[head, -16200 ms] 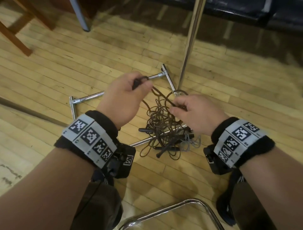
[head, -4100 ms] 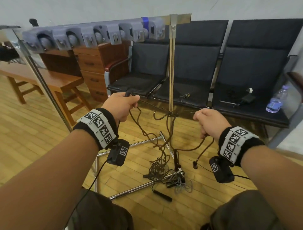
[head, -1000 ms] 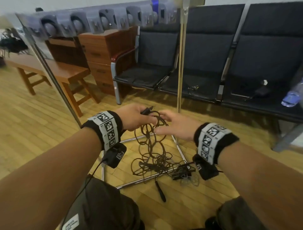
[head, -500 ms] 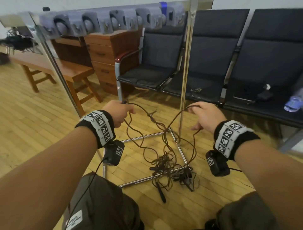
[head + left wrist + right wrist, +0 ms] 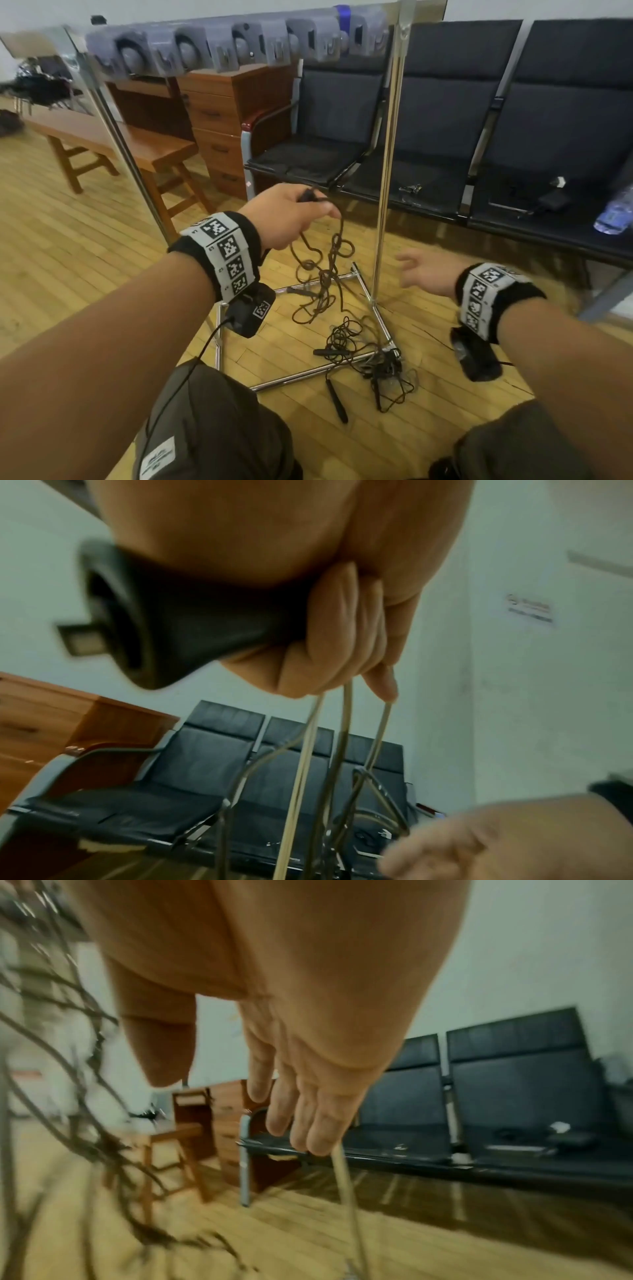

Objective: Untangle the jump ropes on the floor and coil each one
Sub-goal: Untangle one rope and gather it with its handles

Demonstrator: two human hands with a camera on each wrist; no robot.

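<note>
My left hand (image 5: pixel 317 207) is raised and grips a black handle (image 5: pixel 306 196) together with loops of a brown jump rope (image 5: pixel 329 270). The rope hangs in kinks down to the wooden floor. The left wrist view shows the fingers (image 5: pixel 346 631) curled round the handle (image 5: pixel 192 615), with rope strands (image 5: pixel 308 750) dropping from the fist. My right hand (image 5: pixel 409 270) hovers lower on the right, blurred, fingers (image 5: pixel 301 1118) straight and holding nothing. A tangle of dark ropes (image 5: pixel 363 346) with loose black handles (image 5: pixel 335 401) lies on the floor.
A chrome stand's upright pole (image 5: pixel 387 171) rises between my hands, and its base bars (image 5: pixel 308 373) frame the tangle. Black waiting chairs (image 5: pixel 428 137) line the wall behind. A wooden bench (image 5: pixel 113 140) and a drawer cabinet (image 5: pixel 222 113) stand at the left.
My right hand has let go of the rope and dropped lower to the right. The left hand keeps the handle, and the brown rope now hangs from it alone.
</note>
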